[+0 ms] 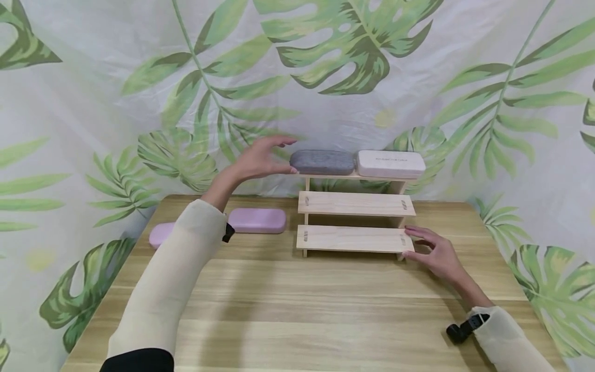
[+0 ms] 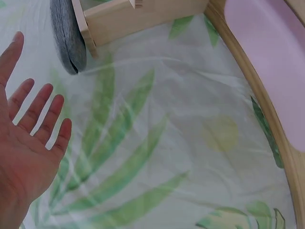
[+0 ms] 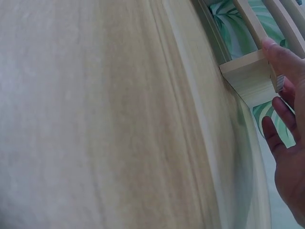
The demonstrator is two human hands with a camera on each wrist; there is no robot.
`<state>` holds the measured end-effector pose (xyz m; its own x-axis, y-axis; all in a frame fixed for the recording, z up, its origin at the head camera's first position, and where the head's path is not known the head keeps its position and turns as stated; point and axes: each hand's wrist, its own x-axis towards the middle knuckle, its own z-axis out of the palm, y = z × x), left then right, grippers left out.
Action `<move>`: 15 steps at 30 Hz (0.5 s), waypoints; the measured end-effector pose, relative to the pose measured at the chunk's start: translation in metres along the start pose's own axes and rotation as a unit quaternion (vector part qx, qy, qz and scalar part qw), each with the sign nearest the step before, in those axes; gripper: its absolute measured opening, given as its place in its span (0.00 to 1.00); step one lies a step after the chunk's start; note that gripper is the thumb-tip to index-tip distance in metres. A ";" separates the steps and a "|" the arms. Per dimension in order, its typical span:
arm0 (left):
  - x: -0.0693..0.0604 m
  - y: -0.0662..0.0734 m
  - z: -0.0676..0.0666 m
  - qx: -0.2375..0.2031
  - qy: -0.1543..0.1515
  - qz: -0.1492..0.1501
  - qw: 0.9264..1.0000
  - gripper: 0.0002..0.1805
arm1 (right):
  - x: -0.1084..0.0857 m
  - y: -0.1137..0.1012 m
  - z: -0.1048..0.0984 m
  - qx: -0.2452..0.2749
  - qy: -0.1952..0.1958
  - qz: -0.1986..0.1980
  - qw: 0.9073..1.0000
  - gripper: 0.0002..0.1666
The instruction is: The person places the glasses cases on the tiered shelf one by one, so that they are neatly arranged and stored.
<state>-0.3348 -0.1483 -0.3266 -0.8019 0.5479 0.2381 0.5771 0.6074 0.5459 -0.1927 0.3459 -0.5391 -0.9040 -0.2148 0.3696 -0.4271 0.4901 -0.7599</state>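
Note:
A three-tier wooden display rack (image 1: 355,238) stands on the table. On its top tier sit a grey fabric glasses case (image 1: 322,162), at the left, and a white glasses case (image 1: 391,164), at the right. My left hand (image 1: 260,159) is beside the grey case's left end, thumb and fingers spread; the left wrist view shows its palm (image 2: 26,152) holding nothing, apart from the case (image 2: 67,36). At the rack's right side, my right hand (image 1: 437,253) grips the end of the lowest tier between thumb and fingers. The thumb lies along the edge in the right wrist view.
Left of the rack, a pink-purple glasses case (image 1: 257,220) lies on the wooden table (image 1: 297,310). Another pink case (image 1: 160,234) is partly hidden behind the left sleeve. A leaf-patterned curtain (image 1: 139,77) hangs right behind the table and along its sides.

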 end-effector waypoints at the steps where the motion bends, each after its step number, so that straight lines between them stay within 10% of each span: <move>1: -0.003 -0.001 -0.002 -0.003 0.007 0.000 1.000 0.45 | 0.000 0.000 0.000 0.001 0.002 -0.003 1.000 0.36; 15: -0.055 -0.035 -0.026 -0.006 0.072 -0.010 0.997 0.42 | -0.002 -0.009 0.003 -0.002 0.020 -0.046 0.999 0.33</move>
<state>-0.3145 -0.2151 -0.3376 -0.8273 0.4474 0.3397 0.5600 0.6099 0.5607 -0.1875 0.3391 -0.5345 -0.8590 -0.2252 0.4597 -0.5089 0.4734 -0.7190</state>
